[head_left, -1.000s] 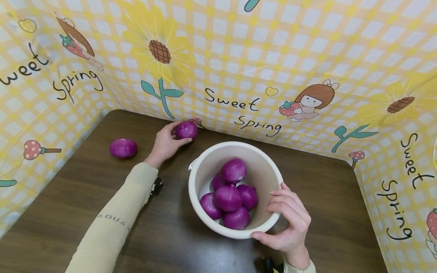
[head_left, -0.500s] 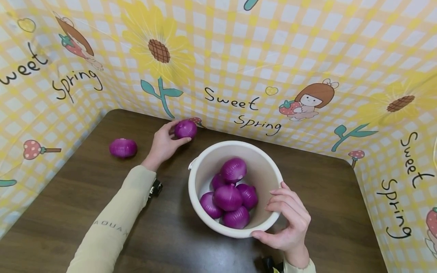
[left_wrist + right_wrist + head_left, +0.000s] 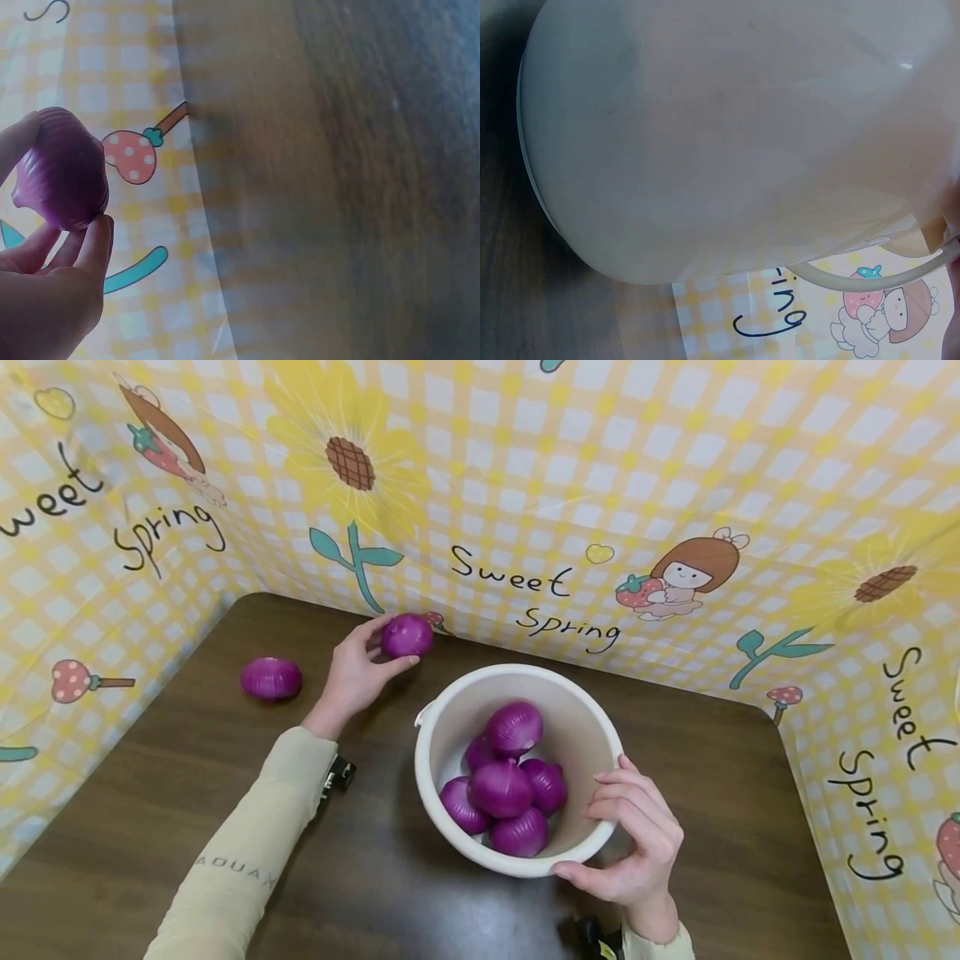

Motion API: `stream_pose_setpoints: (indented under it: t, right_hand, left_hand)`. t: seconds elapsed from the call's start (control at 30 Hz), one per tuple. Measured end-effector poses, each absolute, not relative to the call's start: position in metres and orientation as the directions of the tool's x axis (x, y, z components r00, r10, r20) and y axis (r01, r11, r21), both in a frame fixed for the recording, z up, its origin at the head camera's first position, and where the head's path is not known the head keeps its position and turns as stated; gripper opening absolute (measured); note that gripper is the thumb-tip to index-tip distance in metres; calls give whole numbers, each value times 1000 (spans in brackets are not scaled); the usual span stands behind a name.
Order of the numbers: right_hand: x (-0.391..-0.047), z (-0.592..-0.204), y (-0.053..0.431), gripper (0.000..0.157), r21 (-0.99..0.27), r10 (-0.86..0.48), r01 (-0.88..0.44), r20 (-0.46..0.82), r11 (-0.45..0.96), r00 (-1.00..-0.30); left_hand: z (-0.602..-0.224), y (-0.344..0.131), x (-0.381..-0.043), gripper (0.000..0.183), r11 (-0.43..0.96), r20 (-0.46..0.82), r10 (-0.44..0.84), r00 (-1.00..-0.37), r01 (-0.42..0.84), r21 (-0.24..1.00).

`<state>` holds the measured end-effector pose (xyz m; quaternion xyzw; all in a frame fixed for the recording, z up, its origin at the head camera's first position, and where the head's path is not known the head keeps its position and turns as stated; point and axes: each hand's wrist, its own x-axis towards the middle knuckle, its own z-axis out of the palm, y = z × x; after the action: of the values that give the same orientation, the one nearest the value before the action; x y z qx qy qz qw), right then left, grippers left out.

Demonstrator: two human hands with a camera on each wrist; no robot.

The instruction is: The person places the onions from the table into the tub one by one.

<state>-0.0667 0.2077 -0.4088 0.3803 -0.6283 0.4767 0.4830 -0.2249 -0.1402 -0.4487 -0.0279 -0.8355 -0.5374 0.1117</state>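
My left hand (image 3: 358,667) holds a purple onion (image 3: 407,636) between thumb and fingers near the back edge of the table. In the left wrist view the same onion (image 3: 63,169) shows with the thumb on one side and fingertips on the other. A white bucket (image 3: 428,793) stands right of it with several purple onions (image 3: 501,789) piled inside. My right hand (image 3: 637,835) grips the bucket's right rim, thumb outside and fingers reaching over into it. The right wrist view is mostly filled by the bucket's outer wall (image 3: 705,135).
Another purple onion (image 3: 272,678) lies on the dark wooden table (image 3: 360,860) at the left. A yellow checked cloth (image 3: 525,460) with cartoon prints hangs around the table's back and sides. The bucket's handle (image 3: 877,281) hangs down in the right wrist view.
The left hand has drawn slightly left with the onion still in its grip. The right hand stays on the bucket rim. The head view has tilted a little.
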Motion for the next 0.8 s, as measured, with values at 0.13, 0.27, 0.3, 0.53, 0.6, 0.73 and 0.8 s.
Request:
stream_pose_setpoints:
  t: [0.13, 0.27, 0.3, 0.53, 0.6, 0.73, 0.8]
  right_hand:
    - [-67, -410, 209, 61, -230, -19, -938, 970, 260, -243]
    - [-66, -411, 209, 61, -236, -21, -935, 968, 265, -251]
    - [-66, -411, 209, 61, -237, -22, -935, 968, 264, -252]
    - [-67, -410, 209, 61, -238, -16, -936, 968, 258, -251]
    - [-67, -411, 209, 61, -240, -14, -936, 968, 258, -252]
    - [-67, -411, 209, 61, -245, -15, -934, 966, 260, -257]
    - [-67, -411, 209, 61, -248, -16, -933, 965, 261, -261]
  left_hand:
    - [-444, -138, -223, 77, 408, 245, -76, -967, 194, 892]
    - [-441, -137, -220, 77, 396, 259, -69, -963, 211, 894]
    - [-441, -137, -219, 77, 393, 260, -67, -963, 214, 894]
    - [-436, -133, -212, 77, 381, 279, -52, -959, 239, 893]
    - [-435, -132, -211, 77, 377, 289, -49, -956, 250, 892]
    - [-432, -131, -208, 76, 369, 304, -43, -952, 268, 890]
    - [-430, -130, -207, 76, 362, 308, -41, -951, 273, 891]
